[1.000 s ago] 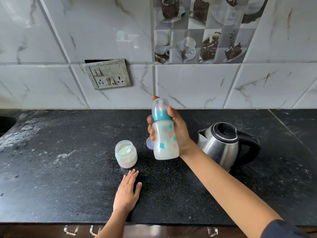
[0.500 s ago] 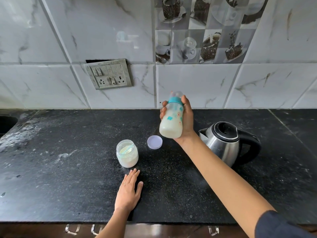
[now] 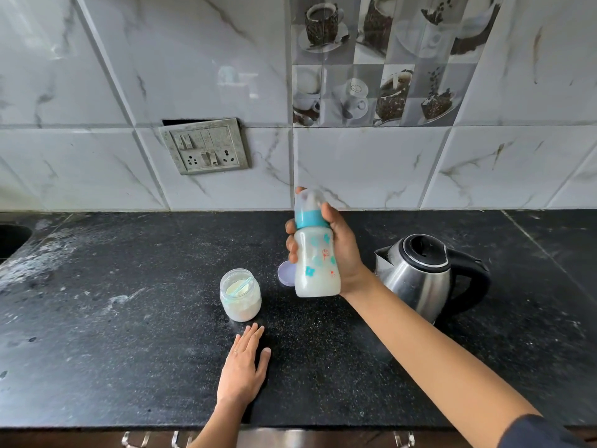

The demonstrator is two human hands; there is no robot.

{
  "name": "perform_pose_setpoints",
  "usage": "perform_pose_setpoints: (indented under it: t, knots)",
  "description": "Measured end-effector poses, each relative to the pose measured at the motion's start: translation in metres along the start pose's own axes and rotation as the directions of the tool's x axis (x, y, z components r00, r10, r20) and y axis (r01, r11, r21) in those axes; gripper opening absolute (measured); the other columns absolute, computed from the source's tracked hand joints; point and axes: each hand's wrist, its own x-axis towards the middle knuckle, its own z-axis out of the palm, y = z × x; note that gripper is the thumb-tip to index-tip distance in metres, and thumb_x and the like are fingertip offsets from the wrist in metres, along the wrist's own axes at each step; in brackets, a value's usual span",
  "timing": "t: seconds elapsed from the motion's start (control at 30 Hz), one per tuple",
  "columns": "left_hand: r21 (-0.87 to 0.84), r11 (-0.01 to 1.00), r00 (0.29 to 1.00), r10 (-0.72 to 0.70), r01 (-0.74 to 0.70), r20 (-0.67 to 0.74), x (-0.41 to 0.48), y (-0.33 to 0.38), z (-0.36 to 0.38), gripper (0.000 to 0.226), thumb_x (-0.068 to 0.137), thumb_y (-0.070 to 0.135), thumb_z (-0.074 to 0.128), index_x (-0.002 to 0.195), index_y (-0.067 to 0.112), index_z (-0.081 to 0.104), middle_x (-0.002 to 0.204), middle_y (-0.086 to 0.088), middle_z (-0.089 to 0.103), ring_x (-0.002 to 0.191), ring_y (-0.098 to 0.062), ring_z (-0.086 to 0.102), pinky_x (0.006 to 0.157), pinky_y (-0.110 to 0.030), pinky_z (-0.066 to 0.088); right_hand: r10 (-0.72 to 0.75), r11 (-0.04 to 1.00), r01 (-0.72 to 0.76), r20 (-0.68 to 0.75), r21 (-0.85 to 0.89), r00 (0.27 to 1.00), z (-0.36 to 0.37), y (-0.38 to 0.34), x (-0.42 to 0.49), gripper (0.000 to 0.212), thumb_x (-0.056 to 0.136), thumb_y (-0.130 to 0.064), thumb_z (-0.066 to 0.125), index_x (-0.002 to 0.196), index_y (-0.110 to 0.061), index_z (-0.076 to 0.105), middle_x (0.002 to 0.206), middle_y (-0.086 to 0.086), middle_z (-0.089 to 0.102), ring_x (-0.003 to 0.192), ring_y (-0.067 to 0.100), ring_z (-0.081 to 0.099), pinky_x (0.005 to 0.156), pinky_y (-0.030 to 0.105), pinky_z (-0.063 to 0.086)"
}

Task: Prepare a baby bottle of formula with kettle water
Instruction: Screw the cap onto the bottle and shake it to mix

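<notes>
— Holding anything, is the right hand (image 3: 342, 250)?
— It is gripping the baby bottle (image 3: 318, 266), its fingers (image 3: 290, 250) curling round the body and holding it clear of the table (image 3: 97, 318), just left of the kettle (image 3: 420, 276).
— How is the bottle sitting?
— It is standing nearly upright in the air. A teal collar and clear cap are topping it, and milky white liquid is filling the body.
— And the left hand (image 3: 242, 367)?
— It is resting palm down on the table, left of the kettle and nearer the person. The fingers (image 3: 253, 334) are lying straight and close together, the thumb is spreading aside, and it is holding nothing.
— What else is sitting by the kettle?
— An open jar (image 3: 240, 295) of white powder is standing farther left of the kettle, with a scoop (image 3: 240, 286) lying inside. A pale purple lid (image 3: 286, 273) is lying between jar and kettle, and the bottle is partly hiding it.
</notes>
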Motion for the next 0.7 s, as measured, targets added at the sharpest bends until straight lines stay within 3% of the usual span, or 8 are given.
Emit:
perform_pose_setpoints:
  t: [0.07,0.13,0.2,0.27,0.33,0.4,0.5,0.7]
  knots:
    - [0.011,1.0,1.0,0.0,-0.001,0.009,0.0,-0.001,0.001,0.072,0.084,0.061,0.016,0.143,0.025,0.035,0.15,0.014,0.022,0.136,0.003,0.008,0.107,-0.007,-0.011,0.004,0.999,-0.002,-0.038,0.052,0.999,0.004,-0.004,0.003,0.035,0.068,-0.045,0.072,0.093,-0.019,0.074,0.078,0.005,0.065,0.06,0.017,0.064,0.055,0.026,0.054]
    - [0.015,1.0,1.0,0.0,0.0,0.018,0.0,-0.003,0.002,0.07,0.085,0.06,0.018,0.143,0.024,0.036,0.152,0.01,0.026,0.139,0.001,0.012,0.109,-0.008,-0.009,0.045,0.971,0.008,-0.216,0.24,0.975,0.006,-0.008,0.01,0.041,0.069,-0.045,0.069,0.089,-0.009,0.069,0.076,0.006,0.065,0.057,0.017,0.065,0.053,0.024,0.055]
    - [0.019,1.0,1.0,-0.003,0.002,0.021,0.0,-0.004,0.003,0.07,0.085,0.06,0.018,0.143,0.025,0.035,0.152,0.01,0.026,0.14,-0.001,0.014,0.109,-0.008,-0.009,0.104,0.909,0.078,-0.405,0.409,0.908,0.003,-0.007,0.017,0.045,0.082,-0.046,0.062,0.103,-0.006,0.056,0.076,0.011,0.063,0.054,0.022,0.066,0.049,0.026,0.055]
    - [0.017,1.0,1.0,-0.002,0.002,0.016,0.0,-0.003,0.002,0.07,0.085,0.06,0.018,0.143,0.025,0.035,0.152,0.011,0.026,0.14,0.0,0.013,0.109,-0.008,-0.008,0.174,0.891,0.108,-0.55,0.441,0.817,-0.002,-0.005,0.022,0.043,0.091,-0.046,0.055,0.11,-0.007,0.054,0.076,0.014,0.063,0.053,0.026,0.066,0.043,0.029,0.053]
    - [0.019,1.0,1.0,-0.002,0.002,0.017,0.0,-0.003,0.003,0.07,0.085,0.06,0.017,0.143,0.025,0.035,0.151,0.012,0.025,0.14,0.0,0.012,0.109,-0.008,-0.009,0.246,0.889,0.091,-0.636,0.448,0.731,-0.007,-0.002,0.024,0.041,0.095,-0.044,0.05,0.118,-0.01,0.054,0.084,0.014,0.062,0.064,0.028,0.064,0.039,0.033,0.052]
    - [0.018,1.0,1.0,0.0,0.0,0.022,0.001,-0.004,0.004,0.07,0.085,0.06,0.018,0.143,0.025,0.035,0.152,0.011,0.026,0.14,-0.001,0.013,0.109,-0.008,-0.009,0.271,0.886,0.091,-0.668,0.455,0.693,-0.012,0.0,0.024,0.037,0.096,-0.042,0.049,0.118,-0.012,0.051,0.089,0.013,0.06,0.074,0.028,0.059,0.039,0.037,0.053]
    - [0.022,1.0,1.0,0.001,-0.002,0.02,0.001,-0.006,0.005,0.068,0.086,0.059,0.019,0.143,0.025,0.036,0.152,0.01,0.026,0.14,-0.001,0.014,0.11,-0.009,-0.008,0.262,0.901,0.07,-0.663,0.429,0.701,-0.015,0.0,0.023,0.036,0.093,-0.041,0.054,0.112,-0.01,0.051,0.09,0.012,0.06,0.073,0.026,0.06,0.043,0.034,0.054]
    - [0.019,1.0,1.0,0.003,-0.003,0.015,0.001,-0.005,0.005,0.07,0.085,0.06,0.017,0.143,0.026,0.034,0.152,0.012,0.023,0.139,0.001,0.011,0.11,-0.01,-0.008,0.106,0.979,0.001,-0.516,0.202,0.85,0.006,-0.016,0.021,0.042,0.089,-0.047,0.057,0.097,-0.006,0.051,0.075,0.011,0.055,0.062,0.021,0.058,0.053,0.028,0.056]
